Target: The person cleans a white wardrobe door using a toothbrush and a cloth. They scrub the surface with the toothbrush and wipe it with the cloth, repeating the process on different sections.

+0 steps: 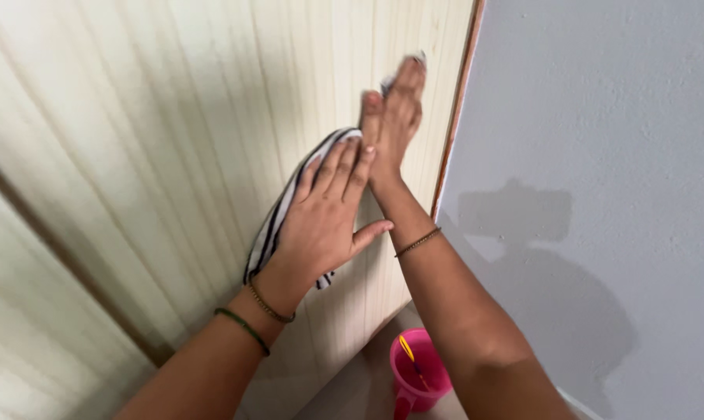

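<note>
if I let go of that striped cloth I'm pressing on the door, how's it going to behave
Probably floppy: the striped cloth drapes in soft folds under your left hand and runs up to the right hand. It looks thin and light, so it would likely slide down the smooth pale door panel once released. Pushed, it should bunch up rather than move as one piece.

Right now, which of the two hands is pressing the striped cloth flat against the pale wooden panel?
The left hand, lower down, palm on the black-and-white striped cloth; the right hand reaches higher.

Pink mug (419, 379) cut by bottom edge
</note>
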